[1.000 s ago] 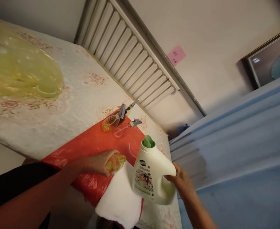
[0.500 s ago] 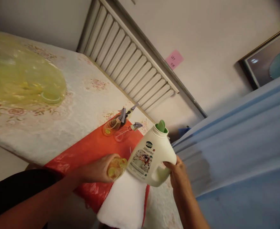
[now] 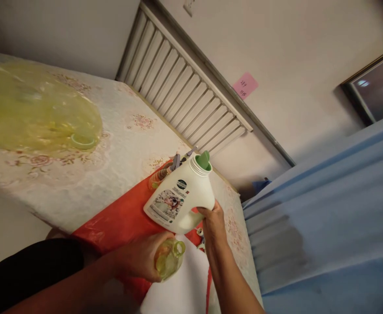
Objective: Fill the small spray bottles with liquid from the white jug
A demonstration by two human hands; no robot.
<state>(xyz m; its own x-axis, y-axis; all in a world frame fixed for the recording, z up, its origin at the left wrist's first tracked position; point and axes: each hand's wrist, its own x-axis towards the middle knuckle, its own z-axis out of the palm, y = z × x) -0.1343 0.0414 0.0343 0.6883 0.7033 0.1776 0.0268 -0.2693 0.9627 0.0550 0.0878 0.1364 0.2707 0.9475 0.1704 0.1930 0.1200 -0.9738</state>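
Observation:
A clear yellowish bottle (image 3: pixel 169 260) with an uncapped round mouth is wrapped in my left hand (image 3: pixel 147 255), tilted with its mouth up and to the right. My right hand (image 3: pixel 213 218) grips the handle of a large white detergent jug (image 3: pixel 174 196). The jug is close to upright over the red sheet, its cap off and a green pour spout showing in its neck. Jug and bottle are apart, the bottle lower and nearer me. Behind the jug, spray bottles (image 3: pixel 160 175) with grey trigger heads are partly hidden.
A red plastic sheet (image 3: pixel 113 220) and a white cloth (image 3: pixel 181 288) lie on the flowered tablecloth (image 3: pixel 122 157). At left rests a big yellow plastic bag (image 3: pixel 37 109). A white radiator (image 3: pixel 184 83) stands behind the table, and a blue curtain (image 3: pixel 325 196) hangs at right.
The jug has moved left in my right hand and now covers part of the spray bottles. My left hand's bottle is lower and turned so that its open mouth shows.

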